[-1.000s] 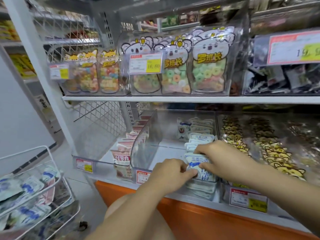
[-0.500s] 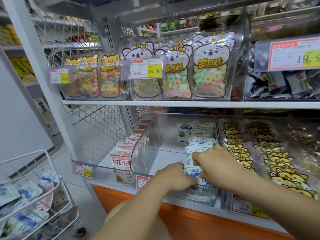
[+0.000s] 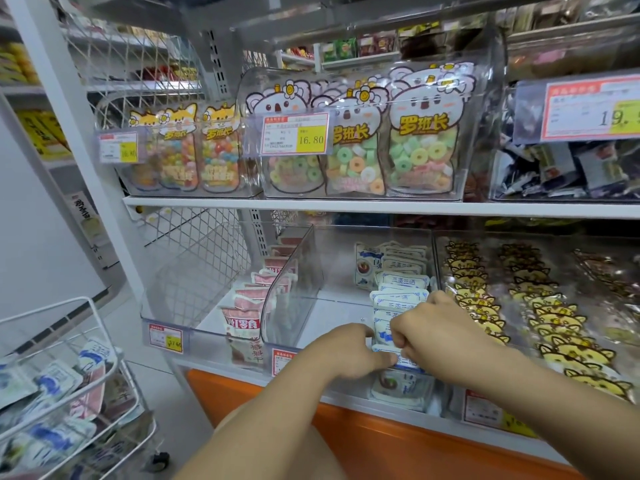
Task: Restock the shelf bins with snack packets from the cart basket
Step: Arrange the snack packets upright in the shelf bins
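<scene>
A row of white-and-blue snack packets (image 3: 401, 289) stands along the right side of a clear shelf bin (image 3: 304, 271) on the lower shelf. Both hands are at the front of that row. My left hand (image 3: 346, 351) pinches the front packet from the left, fingers curled. My right hand (image 3: 436, 330) grips the top edges of the front packets, fingers curled over them. More of the same packets (image 3: 55, 382) lie in the white wire cart basket (image 3: 90, 306) at lower left.
The left half of the bin is bare. Pink packets (image 3: 249, 306) fill the neighbouring bin on the left, yellow cat-face packets (image 3: 519, 306) the one on the right. The upper shelf (image 3: 346, 206) carries candy bags. An orange base panel (image 3: 381, 438) runs below.
The hands have stayed at the front of the packet row; my right hand's fingers have curled more tightly over the packet tops and the two hands have come closer together.
</scene>
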